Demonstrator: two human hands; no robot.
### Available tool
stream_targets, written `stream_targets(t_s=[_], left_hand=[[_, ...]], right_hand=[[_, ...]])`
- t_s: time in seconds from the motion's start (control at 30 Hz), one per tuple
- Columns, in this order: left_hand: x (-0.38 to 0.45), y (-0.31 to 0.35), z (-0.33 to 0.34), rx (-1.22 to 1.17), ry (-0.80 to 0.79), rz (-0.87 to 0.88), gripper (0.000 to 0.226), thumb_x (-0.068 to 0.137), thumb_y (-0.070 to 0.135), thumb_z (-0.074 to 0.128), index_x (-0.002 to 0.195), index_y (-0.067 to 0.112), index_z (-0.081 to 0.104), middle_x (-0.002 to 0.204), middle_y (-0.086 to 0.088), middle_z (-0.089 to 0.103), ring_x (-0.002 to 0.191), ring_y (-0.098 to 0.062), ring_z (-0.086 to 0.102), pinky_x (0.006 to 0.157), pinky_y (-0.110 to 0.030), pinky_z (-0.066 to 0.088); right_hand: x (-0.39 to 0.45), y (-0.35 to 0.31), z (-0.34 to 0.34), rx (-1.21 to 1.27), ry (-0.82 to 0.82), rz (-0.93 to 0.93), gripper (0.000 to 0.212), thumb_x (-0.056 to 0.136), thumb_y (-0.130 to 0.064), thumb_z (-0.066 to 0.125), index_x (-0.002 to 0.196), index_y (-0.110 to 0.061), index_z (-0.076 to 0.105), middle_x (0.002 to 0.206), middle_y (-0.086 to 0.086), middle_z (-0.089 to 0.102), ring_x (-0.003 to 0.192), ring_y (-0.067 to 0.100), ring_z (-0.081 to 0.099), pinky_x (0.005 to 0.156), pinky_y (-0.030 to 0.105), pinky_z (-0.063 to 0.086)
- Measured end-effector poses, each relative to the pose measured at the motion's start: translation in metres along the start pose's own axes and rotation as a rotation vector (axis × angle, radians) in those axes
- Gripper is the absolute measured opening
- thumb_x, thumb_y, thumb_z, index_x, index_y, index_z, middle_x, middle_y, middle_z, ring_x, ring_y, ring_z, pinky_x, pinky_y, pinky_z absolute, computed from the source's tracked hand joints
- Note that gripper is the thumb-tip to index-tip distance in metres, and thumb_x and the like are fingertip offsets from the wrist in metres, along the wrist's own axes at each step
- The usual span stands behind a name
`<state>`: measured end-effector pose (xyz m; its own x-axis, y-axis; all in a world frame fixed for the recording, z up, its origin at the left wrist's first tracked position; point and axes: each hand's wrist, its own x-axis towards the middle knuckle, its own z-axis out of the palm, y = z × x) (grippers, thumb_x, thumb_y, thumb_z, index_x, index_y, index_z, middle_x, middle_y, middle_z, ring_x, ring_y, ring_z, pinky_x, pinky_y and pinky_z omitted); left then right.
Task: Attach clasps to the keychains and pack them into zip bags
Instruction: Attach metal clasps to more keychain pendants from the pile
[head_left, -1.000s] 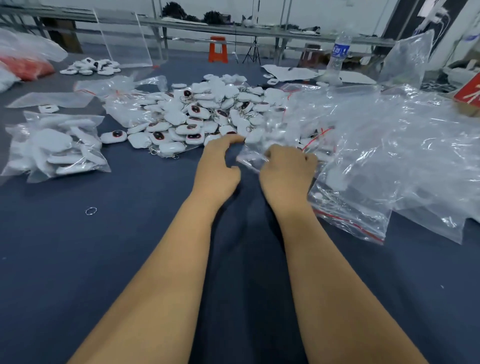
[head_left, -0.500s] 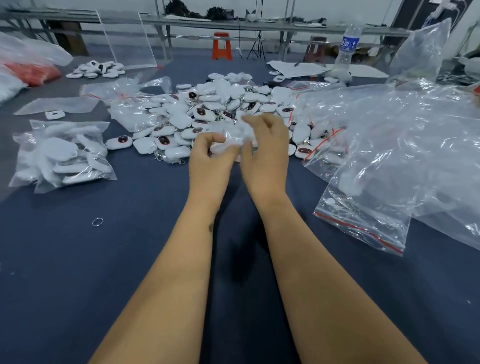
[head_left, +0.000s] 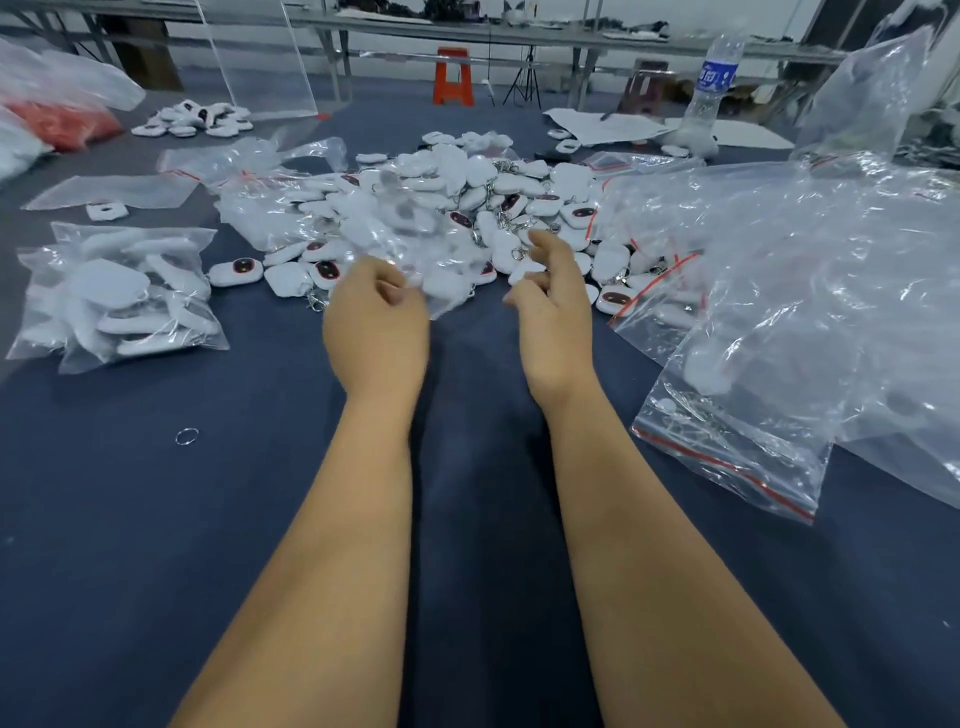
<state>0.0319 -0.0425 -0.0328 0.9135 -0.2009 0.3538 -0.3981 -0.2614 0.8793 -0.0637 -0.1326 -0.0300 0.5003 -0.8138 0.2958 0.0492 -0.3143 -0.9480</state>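
At the table's (head_left: 156, 519) far left edge lay a bag of red items (head_left: 62, 122) under clear plastic. Nearer you on the left side sat a filled zip bag (head_left: 117, 296) of white keychains, flat on the blue cloth. A lone metal ring (head_left: 187, 436) lay on the cloth nearer you than that bag, apart from everything. Toward the far left corner stood a small cluster of keychains (head_left: 195, 119) beside a clear acrylic panel (head_left: 254, 57).

Your left hand (head_left: 376, 332) was raised over the table's middle, fingers curled, pinching the lower edge of a clear zip bag (head_left: 410, 228) that hung up and away from you over the heap; whether it held a keychain could not be told, owing to blur. Behind it the loose keychain pile (head_left: 519, 192) spread across the middle of the table, white pieces with dark red faces and metal clasps.

Your right hand (head_left: 553, 312) hovered just right of the left, apart from it, fingers loosely bent and gripping nothing, fingertips over the pile's near edge.

On the right side lay a heap of empty zip bags (head_left: 779, 322) with red seal strips, reaching the right edge. A water bottle (head_left: 711, 88) stood near the far right corner.
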Motion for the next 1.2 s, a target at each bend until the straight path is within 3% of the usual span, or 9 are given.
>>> stream_targets(t_s=[0.13, 0.33, 0.43, 0.53, 0.63, 0.77, 0.97, 1.1, 1.2], left_hand=[[0.013, -0.008, -0.025, 0.120, 0.355, -0.003, 0.019, 0.082, 0.006, 0.049, 0.095, 0.016, 0.058, 0.110, -0.006, 0.054, 0.108, -0.028, 0.048, 0.083, -0.031, 0.036], [0.000, -0.009, -0.015, 0.558, -0.052, 0.052, 0.048, 0.074, 0.013, 0.064, 0.119, 0.027, 0.057, 0.138, -0.004, 0.039, 0.128, -0.032, 0.031, 0.101, -0.043, 0.024], [-0.004, -0.006, -0.012, 0.497, -0.036, 0.212, 0.055, 0.076, 0.013, 0.062, 0.127, 0.031, 0.055, 0.147, 0.005, 0.037, 0.132, -0.026, 0.030, 0.102, -0.040, 0.023], [-0.010, 0.005, -0.007, 0.017, -0.021, 0.304, 0.038, 0.081, 0.002, 0.052, 0.112, 0.023, 0.062, 0.131, 0.009, 0.049, 0.116, -0.014, 0.043, 0.094, -0.021, 0.034], [-0.030, 0.023, 0.005, -0.376, -0.206, 0.083, 0.048, 0.081, -0.010, 0.038, 0.107, 0.025, 0.059, 0.121, 0.005, 0.056, 0.106, -0.003, 0.053, 0.084, -0.018, 0.045], [-0.039, 0.024, 0.017, -0.425, -0.386, -0.064, 0.047, 0.088, -0.006, 0.040, 0.119, 0.026, 0.054, 0.117, 0.012, 0.058, 0.106, -0.004, 0.056, 0.078, -0.009, 0.047], [-0.028, 0.014, 0.013, -0.335, -0.367, -0.182, 0.015, 0.090, 0.013, 0.052, 0.089, 0.025, 0.061, 0.086, 0.007, 0.069, 0.087, -0.017, 0.066, 0.091, -0.043, 0.053], [-0.033, 0.017, 0.010, -0.226, -0.374, -0.068, 0.014, 0.093, 0.022, 0.049, 0.089, 0.025, 0.062, 0.089, 0.009, 0.069, 0.091, -0.016, 0.064, 0.086, -0.037, 0.050], [-0.036, 0.021, 0.010, -0.337, -0.329, -0.031, 0.026, 0.102, 0.024, 0.037, 0.114, 0.030, 0.059, 0.101, 0.017, 0.066, 0.090, 0.008, 0.059, 0.080, -0.016, 0.045]], right_hand=[[0.015, 0.008, -0.022, -0.564, 0.056, 0.056, 0.059, 0.088, -0.018, 0.049, 0.147, -0.016, 0.039, 0.150, 0.004, 0.041, 0.139, 0.024, 0.034, 0.116, 0.040, 0.027], [0.014, 0.015, -0.019, -0.903, -0.020, 0.021, 0.050, 0.087, -0.012, 0.052, 0.136, -0.008, 0.045, 0.135, 0.013, 0.046, 0.125, 0.033, 0.038, 0.100, 0.036, 0.032], [0.013, 0.016, -0.020, -0.939, -0.021, -0.033, 0.030, 0.093, -0.013, 0.047, 0.120, -0.007, 0.060, 0.123, 0.014, 0.050, 0.116, 0.032, 0.042, 0.094, 0.036, 0.037], [0.010, 0.011, -0.018, -0.621, -0.048, -0.021, 0.029, 0.099, -0.018, 0.041, 0.077, -0.014, 0.060, 0.089, 0.008, 0.053, 0.085, 0.023, 0.048, 0.075, 0.036, 0.040], [0.007, 0.001, -0.010, -0.083, -0.040, 0.121, 0.030, 0.102, -0.021, 0.041, 0.078, -0.013, 0.057, 0.078, 0.003, 0.057, 0.064, 0.016, 0.056, 0.059, 0.028, 0.044], [0.002, -0.002, 0.005, 0.349, -0.067, 0.250, 0.020, 0.100, -0.017, 0.050, 0.092, -0.008, 0.066, 0.085, 0.009, 0.068, 0.071, 0.020, 0.060, 0.061, 0.029, 0.050], [0.003, 0.003, 0.005, 0.389, 0.020, 0.207, 0.019, 0.087, 0.004, 0.064, 0.102, -0.008, 0.063, 0.078, -0.003, 0.067, 0.062, 0.002, 0.059, 0.060, 0.014, 0.047], [0.001, 0.002, 0.002, 0.532, -0.030, 0.189, 0.013, 0.090, 0.000, 0.062, 0.088, -0.010, 0.069, 0.077, 0.001, 0.069, 0.074, 0.014, 0.063, 0.072, 0.026, 0.051], [0.002, 0.002, 0.004, 0.517, -0.120, 0.160, 0.012, 0.097, -0.009, 0.057, 0.104, -0.010, 0.067, 0.101, 0.014, 0.069, 0.093, 0.026, 0.064, 0.084, 0.039, 0.051]])
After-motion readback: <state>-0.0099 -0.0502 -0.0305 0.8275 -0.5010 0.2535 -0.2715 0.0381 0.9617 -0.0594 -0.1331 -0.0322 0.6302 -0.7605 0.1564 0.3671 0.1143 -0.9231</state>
